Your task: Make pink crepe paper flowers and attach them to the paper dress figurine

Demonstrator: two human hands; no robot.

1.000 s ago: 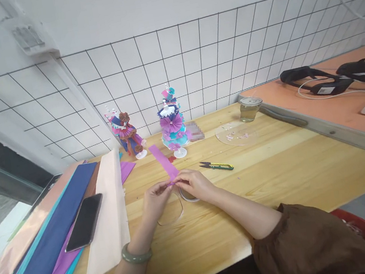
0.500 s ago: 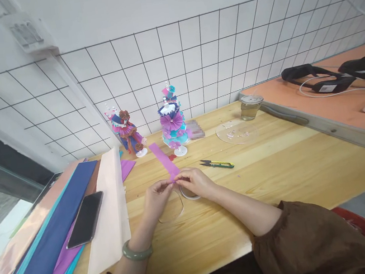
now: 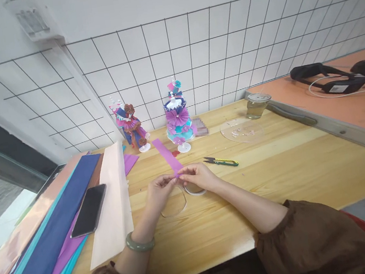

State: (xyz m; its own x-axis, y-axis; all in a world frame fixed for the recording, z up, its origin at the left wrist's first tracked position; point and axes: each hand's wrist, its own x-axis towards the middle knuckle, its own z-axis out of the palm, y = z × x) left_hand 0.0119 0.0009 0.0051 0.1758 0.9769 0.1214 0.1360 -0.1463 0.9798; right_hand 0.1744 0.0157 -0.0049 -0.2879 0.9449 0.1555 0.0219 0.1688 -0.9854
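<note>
Over the pale wooden tabletop (image 3: 277, 173), the fingers of the person's left hand (image 3: 159, 193) and right hand (image 3: 200, 176) pinch the near end of a long, flat, purple paper-like strip (image 3: 167, 155) (its far end points away from the person), which could tear there if they tugged unevenly.

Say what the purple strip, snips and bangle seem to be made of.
Purple strip: probably crepe paper or thin cloth, matte, judging by its dull, thin sheet.
Snips: dark pointed blades, likely metal; yellow and green handles, perhaps painted metal or plastic.
Bangle: smooth, slightly glossy grey-green ring, possibly stone or glass.
</note>
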